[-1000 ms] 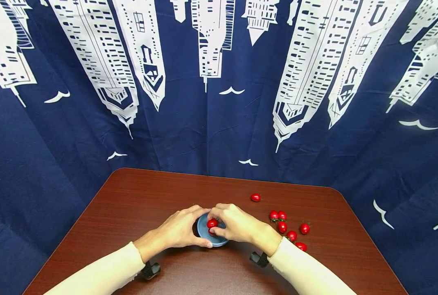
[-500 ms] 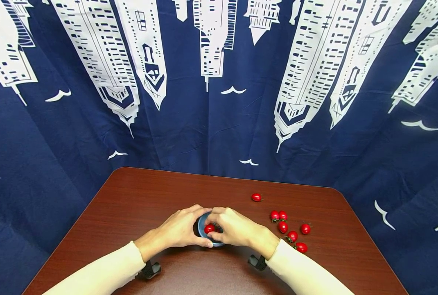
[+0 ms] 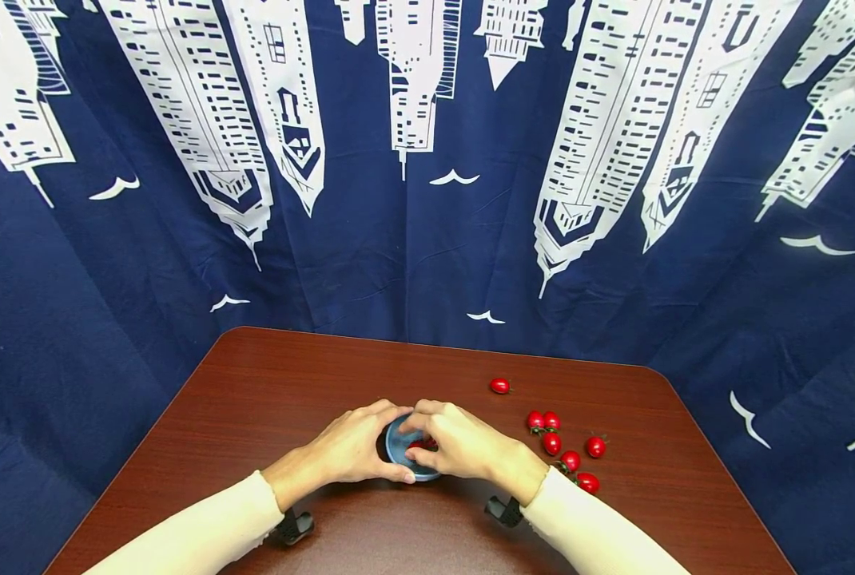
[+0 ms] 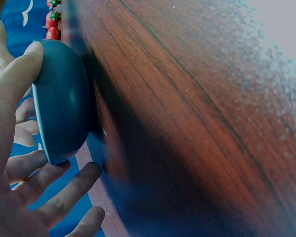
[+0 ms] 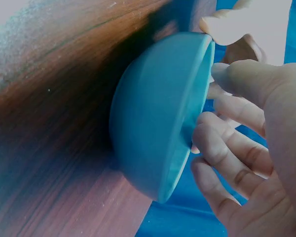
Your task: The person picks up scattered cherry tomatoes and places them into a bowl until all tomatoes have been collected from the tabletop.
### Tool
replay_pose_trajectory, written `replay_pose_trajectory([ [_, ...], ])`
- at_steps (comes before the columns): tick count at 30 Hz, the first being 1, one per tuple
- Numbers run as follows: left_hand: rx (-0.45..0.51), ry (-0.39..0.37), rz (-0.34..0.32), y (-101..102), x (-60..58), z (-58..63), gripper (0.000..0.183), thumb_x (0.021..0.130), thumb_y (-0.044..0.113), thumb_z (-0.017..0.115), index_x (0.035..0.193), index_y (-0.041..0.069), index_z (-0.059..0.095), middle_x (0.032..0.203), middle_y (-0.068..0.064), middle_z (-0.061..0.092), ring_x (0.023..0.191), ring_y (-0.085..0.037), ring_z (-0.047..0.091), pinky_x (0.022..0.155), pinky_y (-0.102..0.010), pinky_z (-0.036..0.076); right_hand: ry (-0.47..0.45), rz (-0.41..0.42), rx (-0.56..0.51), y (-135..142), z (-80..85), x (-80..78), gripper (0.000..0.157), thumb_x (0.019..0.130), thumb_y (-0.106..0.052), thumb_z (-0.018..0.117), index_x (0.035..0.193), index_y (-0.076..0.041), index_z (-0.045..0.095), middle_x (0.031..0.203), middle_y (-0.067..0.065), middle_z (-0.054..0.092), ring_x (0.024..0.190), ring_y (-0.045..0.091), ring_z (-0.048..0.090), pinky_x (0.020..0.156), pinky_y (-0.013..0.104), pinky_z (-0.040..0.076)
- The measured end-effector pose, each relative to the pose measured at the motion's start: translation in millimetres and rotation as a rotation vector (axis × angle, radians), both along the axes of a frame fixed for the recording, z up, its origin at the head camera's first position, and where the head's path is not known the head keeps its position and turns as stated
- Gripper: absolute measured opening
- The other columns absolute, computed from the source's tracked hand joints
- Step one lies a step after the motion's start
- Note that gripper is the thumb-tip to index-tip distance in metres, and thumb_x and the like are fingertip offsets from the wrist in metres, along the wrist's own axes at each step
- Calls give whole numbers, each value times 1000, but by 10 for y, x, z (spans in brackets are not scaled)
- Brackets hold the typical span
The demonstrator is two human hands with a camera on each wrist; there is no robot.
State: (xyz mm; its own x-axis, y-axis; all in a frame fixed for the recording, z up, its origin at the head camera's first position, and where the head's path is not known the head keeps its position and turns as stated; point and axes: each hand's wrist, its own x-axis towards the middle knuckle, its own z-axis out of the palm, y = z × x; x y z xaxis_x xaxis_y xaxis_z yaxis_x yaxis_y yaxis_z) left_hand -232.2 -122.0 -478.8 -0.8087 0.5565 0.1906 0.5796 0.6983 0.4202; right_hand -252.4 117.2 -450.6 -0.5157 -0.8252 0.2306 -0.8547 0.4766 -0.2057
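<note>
1. A small bowl (image 5: 148, 113) sits upright on the brown wood-grain table (image 3: 327, 367), near the middle and between the two hands. It is plain blue, smooth and rounded, with a thin rim; the wrist views give it a teal cast.
2. The left hand (image 3: 355, 445) holds the bowl by its rim, thumb on the near side and fingers around the far side.
3. The right hand (image 3: 463, 439) is over the bowl's right side, fingers loosely bent and thumb set apart from them in a fairly wide grip.
4. Inside the bowl, a patch of glossy red tomato (image 3: 417, 446) shows beside the right thumb. The hand covers much of it, so I cannot tell how many lie there or whether the fingertips touch any.
5. To the right are more small, shiny red tomatoes with green stalks: a loose row (image 3: 551, 443) running toward the right forearm, one (image 3: 596, 446) just right of that row, and an oval one (image 3: 499, 386) farther back.
6. Behind the table hangs a navy cloth (image 3: 370, 239) with white upside-down towers and birds.
</note>
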Motion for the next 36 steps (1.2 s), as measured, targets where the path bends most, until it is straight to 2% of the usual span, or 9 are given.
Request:
replay_pose_trajectory([
  [11, 23, 14, -5, 18, -6, -8, 97, 75, 74, 86, 152, 22, 58, 129, 7, 68, 105, -10, 70, 91, -33, 61, -23, -64, -95, 177, 68, -60, 32, 95, -27, 83, 124, -13, 78, 116, 2, 74, 100, 18, 72, 89, 26, 62],
  [18, 30, 29, -10, 23, -3, -11, 100, 75, 75, 85, 153, 19, 58, 128, 5, 69, 108, -12, 71, 93, -35, 61, 58, -122, -141, 339, 95, -137, 30, 94, -26, 84, 123, -17, 78, 115, -3, 73, 100, 15, 72, 88, 28, 63],
  [23, 31, 29, -7, 24, -4, -20, 100, 75, 74, 87, 154, 19, 58, 129, 6, 69, 108, -10, 70, 95, -34, 61, 110, -198, -145, 492, 85, -214, 34, 93, -30, 85, 125, -21, 78, 121, -8, 72, 111, 11, 70, 94, 35, 63],
  [29, 37, 39, -5, 24, 0, -25, 100, 74, 74, 87, 153, 19, 59, 127, 7, 69, 106, -10, 69, 93, -34, 60, 80, -303, -147, 698, 27, -331, 35, 94, -35, 84, 128, -28, 75, 128, -10, 68, 120, 11, 67, 100, 39, 61],
  [31, 38, 39, -4, 23, 0, -27, 100, 74, 74, 87, 153, 19, 59, 127, 7, 69, 105, -10, 69, 92, -34, 60, 68, -333, -146, 764, 7, -369, 37, 94, -36, 84, 129, -27, 75, 129, -10, 67, 121, 11, 67, 100, 40, 61],
  [36, 29, 40, 4, 22, 3, -31, 101, 73, 76, 86, 153, 20, 58, 127, 7, 69, 105, -10, 69, 93, -34, 60, 46, -390, -155, 913, -28, -457, 40, 94, -37, 84, 131, -25, 75, 127, -11, 67, 112, 17, 69, 93, 41, 61],
])
